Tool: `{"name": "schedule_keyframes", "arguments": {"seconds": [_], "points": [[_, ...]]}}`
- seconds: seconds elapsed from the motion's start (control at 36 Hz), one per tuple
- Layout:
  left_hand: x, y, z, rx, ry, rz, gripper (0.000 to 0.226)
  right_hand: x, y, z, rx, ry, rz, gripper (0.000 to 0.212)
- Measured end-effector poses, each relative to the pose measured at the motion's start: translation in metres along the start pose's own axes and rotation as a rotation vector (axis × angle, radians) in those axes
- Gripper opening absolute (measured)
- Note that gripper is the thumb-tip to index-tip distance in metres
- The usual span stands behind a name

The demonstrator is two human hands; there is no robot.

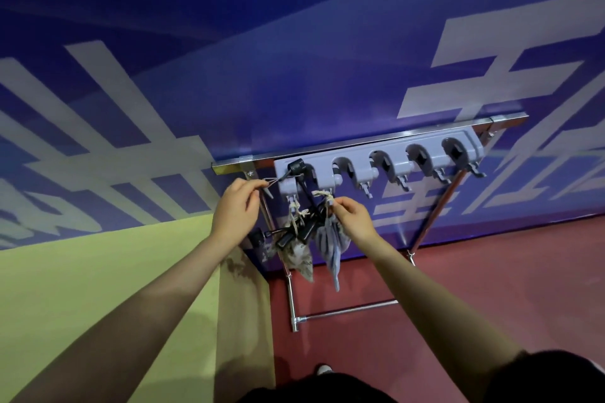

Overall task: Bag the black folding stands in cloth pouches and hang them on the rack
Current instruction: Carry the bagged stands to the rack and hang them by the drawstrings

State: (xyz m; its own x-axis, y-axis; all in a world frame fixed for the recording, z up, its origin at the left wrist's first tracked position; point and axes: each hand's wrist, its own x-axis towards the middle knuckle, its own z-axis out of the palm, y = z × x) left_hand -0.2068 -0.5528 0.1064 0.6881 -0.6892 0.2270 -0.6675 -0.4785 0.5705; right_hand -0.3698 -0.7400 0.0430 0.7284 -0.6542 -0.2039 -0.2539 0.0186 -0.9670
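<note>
Two hands [237,203] [352,217] pinching drawstrings, pouches [329,244] hanging between them

A grey plastic rack [376,157] with five curved clips and small hooks ran from nine o'clock to three. At its nine-o'clock end a black folding stand [302,203] dangled between a patterned pouch [299,255] and a striped pouch [330,245] at six o'clock.

Dim bluish light, soft focus, wide-angle edge warping
</note>
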Motion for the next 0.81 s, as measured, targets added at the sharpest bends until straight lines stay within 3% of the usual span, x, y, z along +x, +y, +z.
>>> {"name": "schedule_keyframes", "arguments": {"seconds": [0.11,0.28,0.33,0.39,0.47,0.64,0.72,0.81], "points": [[-0.016,0.001,0.01,-0.081,-0.119,-0.129,0.048,-0.004,-0.003,0.007,0.027,0.053,0.007,0.021],[-0.034,-0.005,0.028,-0.094,-0.279,-0.326,0.098,-0.009,-0.006,0.009,0.006,0.083,0.028,0.019],[-0.038,-0.01,0.032,-0.057,-0.382,-0.383,0.091,-0.01,-0.006,0.009,-0.013,0.11,0.032,0.017],[-0.04,-0.016,0.035,-0.038,-0.454,-0.419,0.059,-0.013,-0.005,0.01,-0.031,0.143,0.032,0.014],[-0.042,-0.02,0.036,-0.168,-0.387,-0.463,0.024,-0.021,0.0,0.013,-0.049,0.163,0.052,0.017],[-0.031,-0.026,0.033,-0.193,-0.181,-0.494,0.032,-0.046,0.004,0.021,-0.046,0.368,0.171,0.017],[-0.032,-0.035,0.032,-0.236,-0.187,-0.513,0.034,-0.058,0.012,0.046,0.034,0.31,0.278,0.034],[-0.041,-0.045,0.025,-0.284,-0.189,-0.525,0.035,-0.07,0.022,0.076,-0.056,0.195,0.315,0.032]]}}
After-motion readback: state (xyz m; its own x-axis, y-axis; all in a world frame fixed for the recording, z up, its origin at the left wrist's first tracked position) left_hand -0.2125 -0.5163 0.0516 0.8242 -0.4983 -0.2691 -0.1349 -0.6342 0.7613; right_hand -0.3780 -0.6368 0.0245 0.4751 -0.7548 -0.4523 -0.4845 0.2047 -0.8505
